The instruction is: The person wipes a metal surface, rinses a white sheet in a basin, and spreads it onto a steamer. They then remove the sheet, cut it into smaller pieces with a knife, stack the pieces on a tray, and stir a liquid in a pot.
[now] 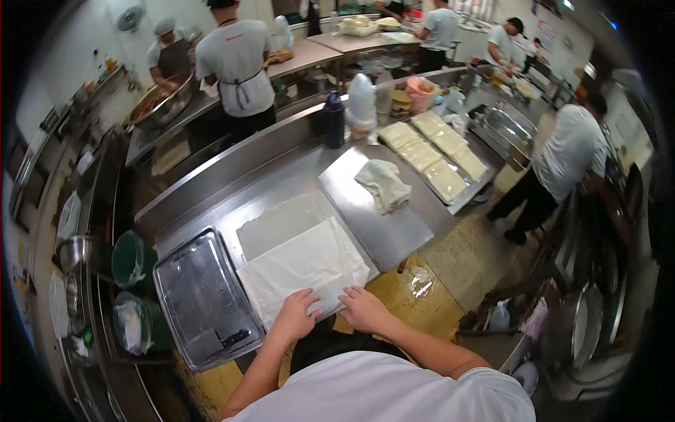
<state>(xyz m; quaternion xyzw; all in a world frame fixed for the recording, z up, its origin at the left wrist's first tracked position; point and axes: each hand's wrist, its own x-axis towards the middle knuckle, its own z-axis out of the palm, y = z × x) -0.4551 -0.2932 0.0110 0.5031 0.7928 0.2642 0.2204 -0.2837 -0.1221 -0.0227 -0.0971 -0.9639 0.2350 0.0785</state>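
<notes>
A white, thin sheet (302,264), like cloth or dough, lies folded flat on the steel counter before me, over a greyish translucent sheet (281,224). My left hand (300,314) rests on its near edge, fingers spread. To the right, my right hand (362,309) touches the same edge near the corner, its fingers also apart. Neither hand is closed round anything. Beside the sheet on the left is a dark metal tray (205,295) holding a black-handled scraper (235,338).
A crumpled cloth (383,184) lies on a steel board (351,211). Beyond stand a dark bottle (334,119), a tray of wrapped pale slabs (425,158) and a pink container (420,93). Green bins (129,260) stand left. One person (573,148) stands right; several others work farther back.
</notes>
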